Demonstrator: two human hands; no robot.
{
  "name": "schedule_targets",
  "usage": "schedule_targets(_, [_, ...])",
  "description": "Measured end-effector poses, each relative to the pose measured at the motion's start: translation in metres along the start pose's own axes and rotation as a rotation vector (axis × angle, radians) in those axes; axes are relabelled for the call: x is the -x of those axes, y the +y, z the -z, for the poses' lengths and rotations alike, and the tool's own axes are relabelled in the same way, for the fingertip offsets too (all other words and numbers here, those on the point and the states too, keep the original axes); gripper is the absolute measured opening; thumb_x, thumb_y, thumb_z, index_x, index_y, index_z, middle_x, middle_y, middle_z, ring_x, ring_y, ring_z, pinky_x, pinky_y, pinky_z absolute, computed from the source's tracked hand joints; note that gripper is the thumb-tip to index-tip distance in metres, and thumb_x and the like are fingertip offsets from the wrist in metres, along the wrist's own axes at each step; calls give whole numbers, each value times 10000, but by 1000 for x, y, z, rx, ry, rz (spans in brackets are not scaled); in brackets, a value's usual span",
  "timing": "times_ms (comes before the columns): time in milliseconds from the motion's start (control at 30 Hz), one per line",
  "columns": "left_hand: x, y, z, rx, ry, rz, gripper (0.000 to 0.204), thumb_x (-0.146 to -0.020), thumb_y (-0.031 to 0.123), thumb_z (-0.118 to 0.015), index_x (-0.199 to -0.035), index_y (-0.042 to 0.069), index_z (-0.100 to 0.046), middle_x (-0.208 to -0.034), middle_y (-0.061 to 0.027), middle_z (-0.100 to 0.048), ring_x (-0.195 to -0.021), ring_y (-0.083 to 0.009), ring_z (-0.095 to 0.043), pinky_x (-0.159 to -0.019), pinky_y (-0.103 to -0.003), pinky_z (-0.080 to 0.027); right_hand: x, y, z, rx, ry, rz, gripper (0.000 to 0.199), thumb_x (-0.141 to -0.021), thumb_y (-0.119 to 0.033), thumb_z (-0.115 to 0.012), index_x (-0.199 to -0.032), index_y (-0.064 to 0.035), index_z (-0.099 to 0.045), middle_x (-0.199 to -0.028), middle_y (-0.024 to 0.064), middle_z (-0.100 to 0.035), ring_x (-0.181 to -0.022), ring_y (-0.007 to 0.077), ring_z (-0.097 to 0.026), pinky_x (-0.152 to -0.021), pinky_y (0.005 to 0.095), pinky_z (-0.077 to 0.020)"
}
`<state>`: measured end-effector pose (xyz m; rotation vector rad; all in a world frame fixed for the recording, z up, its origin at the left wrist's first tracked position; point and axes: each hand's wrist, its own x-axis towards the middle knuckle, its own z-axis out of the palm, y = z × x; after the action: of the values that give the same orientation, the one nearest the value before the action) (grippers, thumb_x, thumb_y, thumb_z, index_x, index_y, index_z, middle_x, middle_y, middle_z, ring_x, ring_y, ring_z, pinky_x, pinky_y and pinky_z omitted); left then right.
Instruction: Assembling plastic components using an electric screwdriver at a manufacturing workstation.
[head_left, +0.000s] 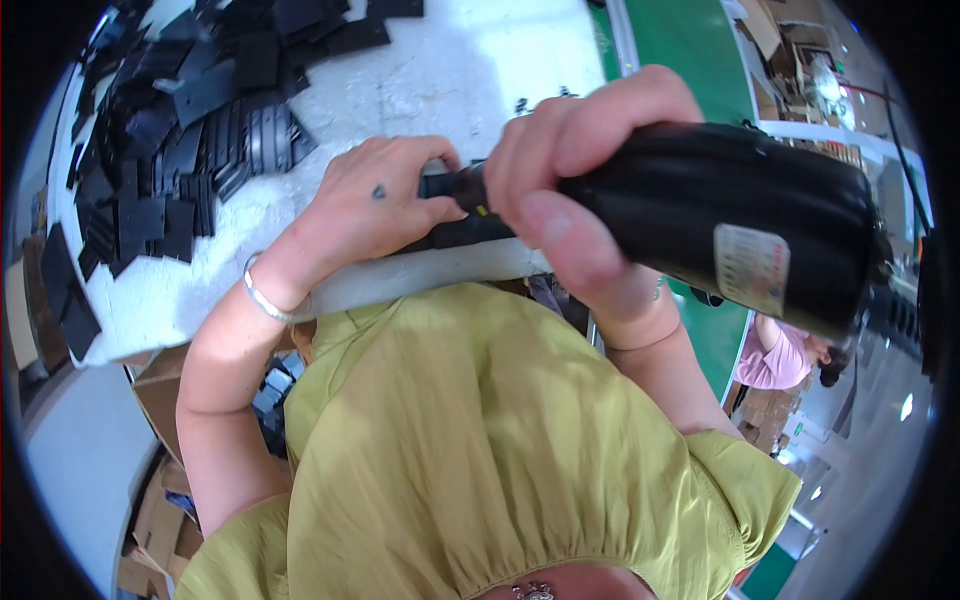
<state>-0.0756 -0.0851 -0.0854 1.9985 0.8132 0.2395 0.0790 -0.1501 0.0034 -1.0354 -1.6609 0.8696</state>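
Observation:
My right hand [585, 165] is wrapped round the front of a thick black electric screwdriver [670, 195], which lies nearly level with its cable end to the right. Its narrow nose points left, toward my left hand [370, 200]. The fingers and thumb of that hand are curled round a small black part [436, 186] at the screwdriver's nose. Both hands are over the near edge of the white work surface. Beneath them another dark piece [465, 233] lies along the padded edge. My fingers hide where the nose meets the part.
Many flat black plates [205, 100] lie heaped on the left of the white work surface [440, 75]. A few tiny dark pieces [522, 104] sit beyond my right hand. Green flooring [690, 50] shows at right, with another person in pink [775, 358] farther off. Cardboard boxes [160, 520] stand below left.

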Motion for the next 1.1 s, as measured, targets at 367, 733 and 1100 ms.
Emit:
schedule_targets(367, [-10, 19, 13, -186, -71, -148, 313, -750, 259, -692, -992, 84, -597, -775, -115, -605, -647, -274, -543, -610, -349, -427, 4, 40, 41, -775, 399, 10, 270, -782, -98, -431, -1049, -90, -474, -578, -28, -371, -481, 96, -375, -550, 282, -361])
schedule_targets(733, [-3, 25, 5, -87, 83, -220, 271, -730, 227, -699, -950, 111, -590, -744, -97, -594, -717, -288, -576, -652, -370, -449, 21, 4, 33, -554, 112, 229, 312, -736, -28, -591, -967, -115, -401, -568, -6, -460, -452, 122, -435, -466, 273, -383])
schedule_targets(1100, [6, 4, 4, -174, 145, -130, 347, -681, 231, -739, -982, 95, -630, -899, -93, -581, -841, -286, -532, -747, -348, -434, -2, 38, 62, -420, 438, 240, 280, -745, -45, -469, -1022, -68, -496, -608, 21, -401, -514, 135, -399, -586, 314, -373])
